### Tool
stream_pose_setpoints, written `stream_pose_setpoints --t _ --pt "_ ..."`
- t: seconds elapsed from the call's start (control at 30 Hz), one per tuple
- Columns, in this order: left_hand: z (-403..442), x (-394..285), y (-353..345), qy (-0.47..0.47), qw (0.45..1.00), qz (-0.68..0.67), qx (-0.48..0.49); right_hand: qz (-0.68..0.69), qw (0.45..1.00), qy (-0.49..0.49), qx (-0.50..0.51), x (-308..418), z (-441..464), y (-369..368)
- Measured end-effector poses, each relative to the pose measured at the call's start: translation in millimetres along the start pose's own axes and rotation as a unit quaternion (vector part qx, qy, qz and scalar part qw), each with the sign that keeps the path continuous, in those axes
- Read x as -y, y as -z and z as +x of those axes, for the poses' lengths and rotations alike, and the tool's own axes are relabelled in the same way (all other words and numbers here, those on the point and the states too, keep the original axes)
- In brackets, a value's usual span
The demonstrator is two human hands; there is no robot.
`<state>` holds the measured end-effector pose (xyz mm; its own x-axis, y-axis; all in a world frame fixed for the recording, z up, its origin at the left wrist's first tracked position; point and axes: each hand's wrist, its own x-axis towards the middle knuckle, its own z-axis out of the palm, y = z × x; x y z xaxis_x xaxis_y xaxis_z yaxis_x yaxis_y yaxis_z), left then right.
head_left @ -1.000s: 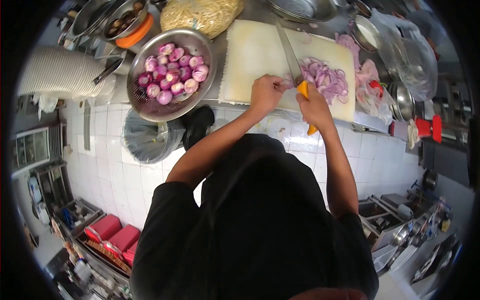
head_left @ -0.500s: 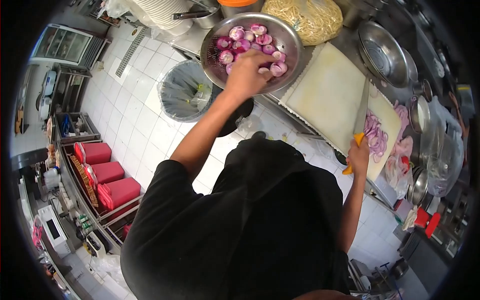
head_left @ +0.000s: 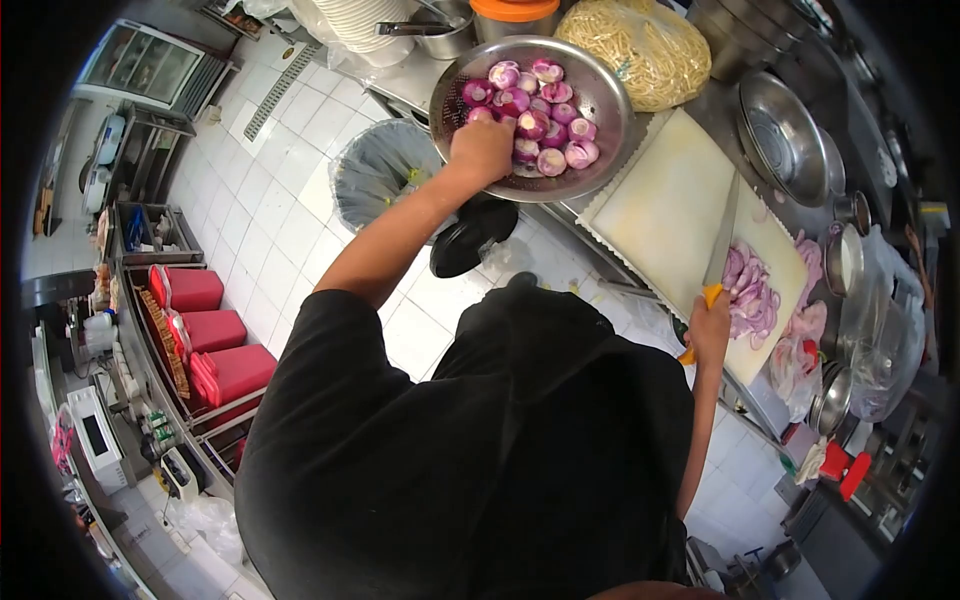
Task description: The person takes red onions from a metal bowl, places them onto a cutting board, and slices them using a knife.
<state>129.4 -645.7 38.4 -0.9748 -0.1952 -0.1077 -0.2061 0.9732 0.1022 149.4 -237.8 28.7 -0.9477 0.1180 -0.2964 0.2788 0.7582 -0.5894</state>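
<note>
My left hand (head_left: 483, 152) is inside the left side of a metal colander (head_left: 610, 120), its fingers curled down among peeled red onions (head_left: 532, 124). What those fingers hold, if anything, is hidden by the back of the hand. My right hand (head_left: 710, 328) is wrapped round the yellow handle of a kitchen knife (head_left: 727, 225). The blade points away from me over the pale cutting board (head_left: 655, 200). Just right of the knife, a heap of sliced red onion (head_left: 752, 292) lies on the board.
A lined bin (head_left: 375, 175) stands below the colander's left side. Behind are a bag of pale strips (head_left: 635, 50), an orange-lidded tub (head_left: 515, 12) and a small pot (head_left: 445, 40). Metal bowls (head_left: 780, 135) and plastic bags (head_left: 870, 310) crowd the right. Red bins (head_left: 230, 375) sit at left.
My left hand has moved left across the onions toward the colander's near-left side, its fingers now more curled. My right hand still grips the knife over the board. The view has shifted slightly.
</note>
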Motion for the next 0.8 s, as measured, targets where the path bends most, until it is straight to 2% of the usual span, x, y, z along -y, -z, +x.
stream_pose_setpoints --t 0.13,0.23,0.27,0.3,0.33,0.37,0.4,0.5,0.63,0.73,0.8 --pt "11 2 -25 -0.016 0.998 -0.011 -0.066 0.007 1.0 -0.03 0.001 16 -10 3" --pt "5 1 -6 0.007 0.999 -0.031 -0.041 -0.056 0.994 0.081 -0.052 -51 20 -20" --pt "-5 -7 18 0.029 0.997 -0.065 -0.035 -0.073 0.989 0.11 -0.071 -46 15 -17" --pt "1 -1 10 0.031 0.994 -0.062 -0.085 -0.091 0.983 0.131 -0.093 -36 9 -17" --pt "-9 -11 30 -0.027 0.987 -0.1 -0.125 -0.083 0.984 0.135 -0.087 -36 8 -19" --pt "-18 -29 50 -0.051 0.981 -0.143 -0.122 -0.08 0.984 0.139 -0.078 -38 9 -17" --pt "-23 -49 54 -0.117 0.968 -0.173 -0.139 -0.064 0.989 0.115 -0.07 -33 6 -17" --pt "-27 -115 26 -0.28 0.899 -0.3 -0.156 -0.013 0.997 0.055 -0.051 -23 4 -12" --pt "-12 -205 -33 -0.359 0.887 -0.281 -0.072 0.0 1.0 0.007 -0.018 -14 4 -7" --pt "6 -234 -63 -0.388 0.885 -0.254 -0.046 0.003 1.0 -0.003 -0.012 -18 4 -5" --pt "13 -236 -72 -0.419 0.856 -0.301 -0.04 0.009 1.0 -0.012 -0.014 -17 0 -3"
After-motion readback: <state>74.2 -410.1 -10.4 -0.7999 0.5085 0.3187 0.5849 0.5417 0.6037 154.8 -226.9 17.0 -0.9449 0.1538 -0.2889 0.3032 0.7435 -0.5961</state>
